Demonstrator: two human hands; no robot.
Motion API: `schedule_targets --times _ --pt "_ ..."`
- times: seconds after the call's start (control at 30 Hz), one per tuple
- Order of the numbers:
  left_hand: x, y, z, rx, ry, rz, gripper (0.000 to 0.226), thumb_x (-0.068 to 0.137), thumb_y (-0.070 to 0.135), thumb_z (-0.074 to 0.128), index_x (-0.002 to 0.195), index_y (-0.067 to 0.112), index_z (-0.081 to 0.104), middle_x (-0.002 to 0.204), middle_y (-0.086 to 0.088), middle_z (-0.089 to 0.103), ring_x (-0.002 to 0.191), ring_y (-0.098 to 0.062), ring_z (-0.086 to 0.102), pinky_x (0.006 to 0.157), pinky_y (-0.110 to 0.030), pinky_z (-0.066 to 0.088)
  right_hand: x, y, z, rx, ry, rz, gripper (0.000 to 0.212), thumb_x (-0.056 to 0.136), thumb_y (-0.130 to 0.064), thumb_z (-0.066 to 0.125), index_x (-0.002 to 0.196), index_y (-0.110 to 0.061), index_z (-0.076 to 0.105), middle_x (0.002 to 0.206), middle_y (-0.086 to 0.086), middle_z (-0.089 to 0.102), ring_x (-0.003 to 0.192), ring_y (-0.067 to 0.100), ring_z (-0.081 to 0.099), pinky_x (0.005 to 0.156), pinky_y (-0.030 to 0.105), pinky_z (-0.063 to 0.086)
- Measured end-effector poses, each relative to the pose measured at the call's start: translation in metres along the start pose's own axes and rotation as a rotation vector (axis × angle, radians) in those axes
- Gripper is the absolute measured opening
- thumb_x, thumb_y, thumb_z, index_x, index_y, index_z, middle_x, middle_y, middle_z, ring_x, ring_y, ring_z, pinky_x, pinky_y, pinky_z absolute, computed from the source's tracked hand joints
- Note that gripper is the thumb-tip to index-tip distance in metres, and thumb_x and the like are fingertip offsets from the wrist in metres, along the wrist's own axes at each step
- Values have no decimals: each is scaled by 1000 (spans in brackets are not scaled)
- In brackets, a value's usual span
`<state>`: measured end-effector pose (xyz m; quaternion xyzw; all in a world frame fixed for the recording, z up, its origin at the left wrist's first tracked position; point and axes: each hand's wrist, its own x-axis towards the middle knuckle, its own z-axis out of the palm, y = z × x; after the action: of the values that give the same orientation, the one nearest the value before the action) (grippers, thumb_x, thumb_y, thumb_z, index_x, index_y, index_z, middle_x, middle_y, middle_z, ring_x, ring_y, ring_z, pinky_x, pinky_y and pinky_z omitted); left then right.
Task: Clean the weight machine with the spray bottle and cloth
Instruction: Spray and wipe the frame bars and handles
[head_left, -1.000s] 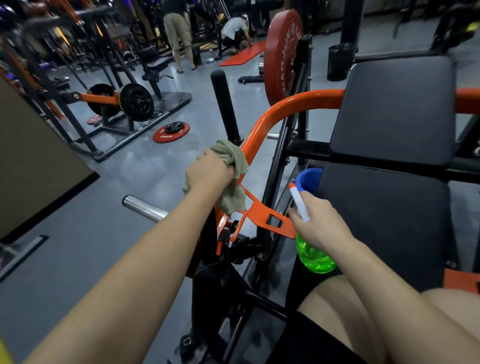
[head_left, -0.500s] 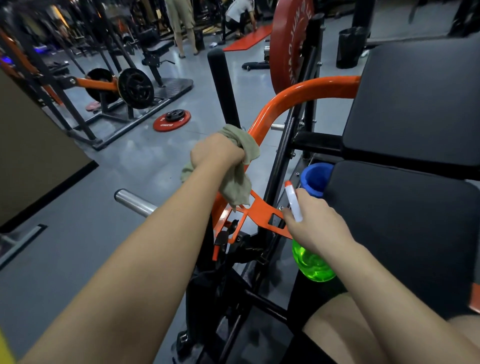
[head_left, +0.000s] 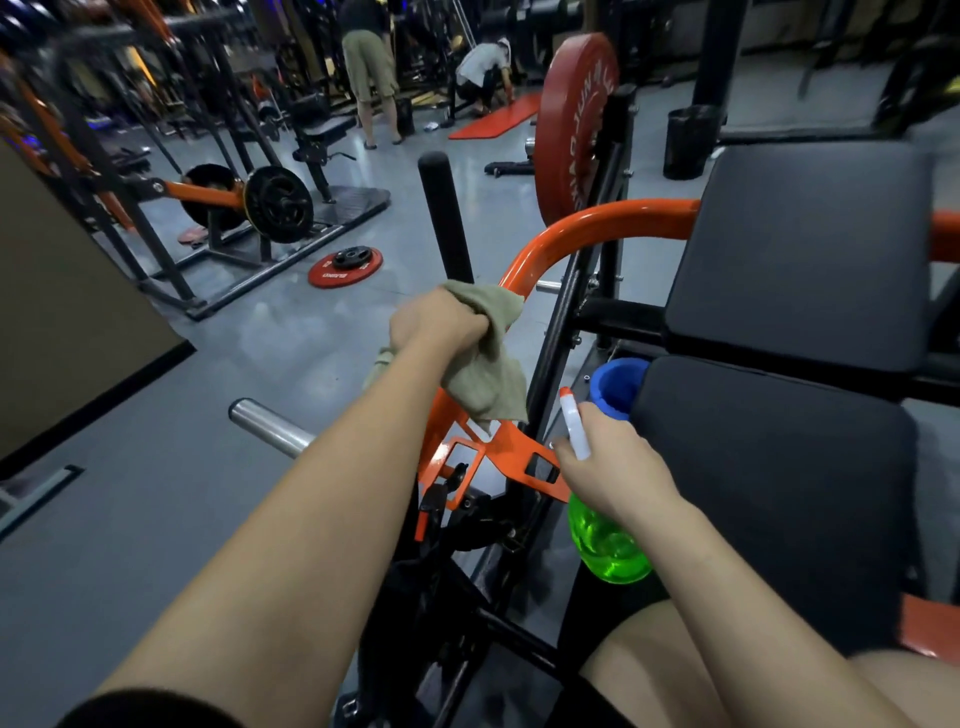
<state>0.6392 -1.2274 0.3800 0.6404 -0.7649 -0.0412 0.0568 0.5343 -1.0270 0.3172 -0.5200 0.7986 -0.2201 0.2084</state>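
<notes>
Your left hand (head_left: 436, 325) is closed in a fist round the cloth (head_left: 488, 382), bunching it against the sloping part of the orange bar (head_left: 597, 218), just below the black handle (head_left: 444, 218). Wrapping it that way puts fabric round the tube's curved face, which suits a stroke along the bar. The cloth's loose tail hangs over the orange bracket (head_left: 511, 449) beneath. The bar's long axis climbs away from you out of that bracket, then bends right and passes behind the back pad (head_left: 810, 244), so I'd judge the wiping direction is up and forward. Your right hand (head_left: 615, 475) grips the spray bottle (head_left: 608, 545) by its neck, fingers curled round it. It sits just beside the left edge of the seat pad (head_left: 779, 493), with a blue cup (head_left: 618, 387) just beyond. You likely hold it low and off to the side so it stays clear of the wiping arm but ready for another squirt. The bottle's long axis runs from the green body near your thigh up to the white head, and its orange tip points forward along the frame, not at the cloth. Whether a finger rests on the trigger I cannot tell.
</notes>
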Motion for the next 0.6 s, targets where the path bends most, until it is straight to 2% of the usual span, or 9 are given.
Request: schedule_targets --times 0.1,0.13,0.2,0.3,0.43,0.6 --pt "-7 -1 -1 68 -23 11 51 97 45 48 138 17 58 136 -7 61 126 -32 58 99 -42 47 -6 2 -6 11 -11 -24 39 102 -26 41 141 -21 41 84 -3 50 82 29 54 71 40 47" --pt "-9 -3 -1 81 -35 13 51 97 44 48 138 15 57 132 -7 63 122 -32 60 97 -43 50 -8 3 -7 24 -11 -23 39 101 -25 42 140 -19 41 85 -1 53 80 28 56 69 40 48" --pt "-14 -9 0 80 -43 -1 50 94 42 51 135 14 57 123 -7 65 110 -31 64 88 -42 54 -12 5 -7 56 -6 -14 29 99 -23 44 127 -16 46 85 4 58 75 27 58 67 40 50" --pt "-24 -21 3 71 -34 -29 53 89 42 54 134 13 52 118 -7 61 96 -30 62 72 -39 47 -14 6 -5 56 0 -27 20 98 -23 43 117 -15 46 84 6 59 72 26 57 61 38 46" --pt "-43 -41 8 -18 31 -92 46 92 41 55 124 9 47 109 -8 60 90 -31 58 71 -39 42 -14 5 -6 65 -4 -15 18 98 -24 43 114 -15 46 85 8 59 72 26 56 63 40 47" --pt "-57 -46 16 -146 180 -138 40 88 45 57 110 12 54 98 -7 60 88 -33 59 69 -36 40 -19 5 -5 91 2 -15 25 100 -26 45 123 -15 46 85 5 59 74 26 58 64 39 48"
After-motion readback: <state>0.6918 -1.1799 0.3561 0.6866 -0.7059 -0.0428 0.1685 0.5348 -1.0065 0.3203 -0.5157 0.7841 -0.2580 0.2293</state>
